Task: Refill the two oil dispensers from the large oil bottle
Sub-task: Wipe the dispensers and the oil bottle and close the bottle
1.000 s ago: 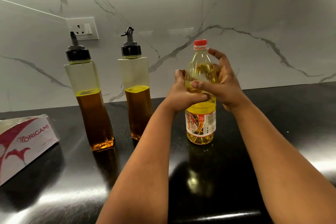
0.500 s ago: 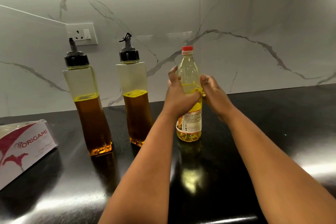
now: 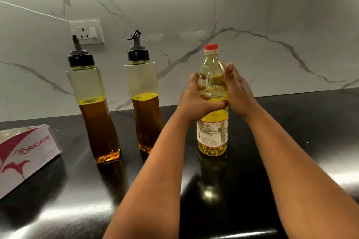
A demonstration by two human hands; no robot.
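Note:
The large oil bottle (image 3: 212, 132) stands upright on the black counter, clear plastic with pale yellow oil, a white label and a red cap on. My left hand (image 3: 196, 101) wraps around its middle from the left. My right hand (image 3: 237, 93) rests flat against the bottle's right side, fingers straight and pointing up. Two tall square dispensers with black pourer caps stand to the left, each roughly half full of dark amber oil: the left dispenser (image 3: 93, 103) and the right dispenser (image 3: 144, 101).
A white and red tissue box (image 3: 25, 153) marked ORIGAMI lies at the left of the glossy black counter (image 3: 291, 132). A marble wall with a socket plate (image 3: 87, 32) rises right behind the dispensers.
The bottle has been turned, so its printed back label now faces me. My right hand has gone from gripping over the front to lying flat on the bottle's right side.

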